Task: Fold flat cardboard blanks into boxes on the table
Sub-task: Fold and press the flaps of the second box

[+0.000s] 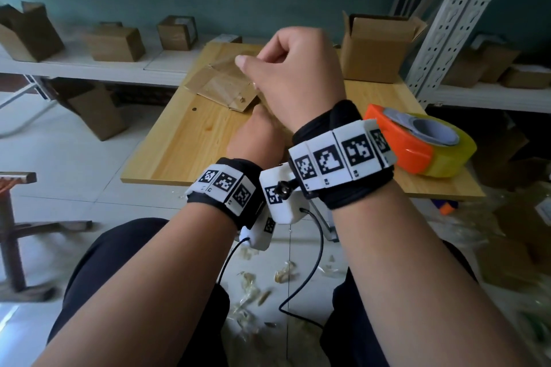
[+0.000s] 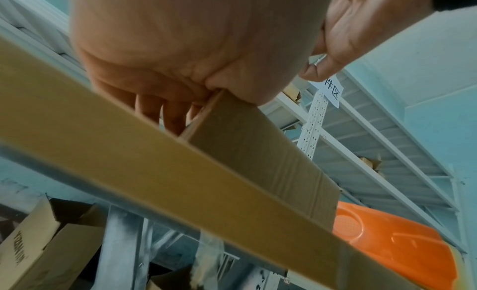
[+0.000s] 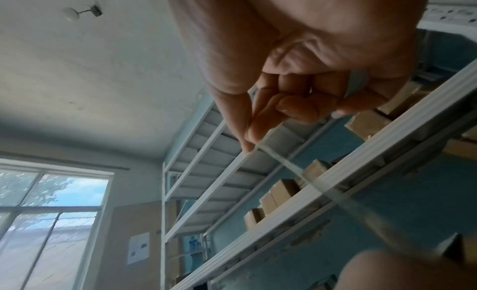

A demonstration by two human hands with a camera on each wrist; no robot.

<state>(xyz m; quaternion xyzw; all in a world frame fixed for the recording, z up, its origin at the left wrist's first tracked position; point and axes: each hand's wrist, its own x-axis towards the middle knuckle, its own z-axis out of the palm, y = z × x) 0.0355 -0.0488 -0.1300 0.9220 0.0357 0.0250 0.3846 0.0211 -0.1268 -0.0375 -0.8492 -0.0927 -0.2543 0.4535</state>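
A brown cardboard box (image 1: 220, 85) with glossy clear tape on its flaps lies on the wooden table (image 1: 185, 140). My left hand (image 1: 256, 134) is low behind my right wrist. In the left wrist view it (image 2: 201, 102) grips a cardboard panel (image 2: 258, 151), thumb on the near face and fingers behind. My right hand (image 1: 253, 68) is raised above the box. Its thumb and fingers (image 3: 254, 143) pinch a thin strip of clear tape (image 3: 286, 164), which runs taut down and away.
An orange and yellow tape dispenser (image 1: 417, 143) sits at the table's right edge. An open box (image 1: 378, 48) stands at the far right corner. Folded boxes (image 1: 113, 42) line the white shelf behind. Tape scraps (image 1: 250, 286) litter the floor, and a stool (image 1: 12, 217) stands at left.
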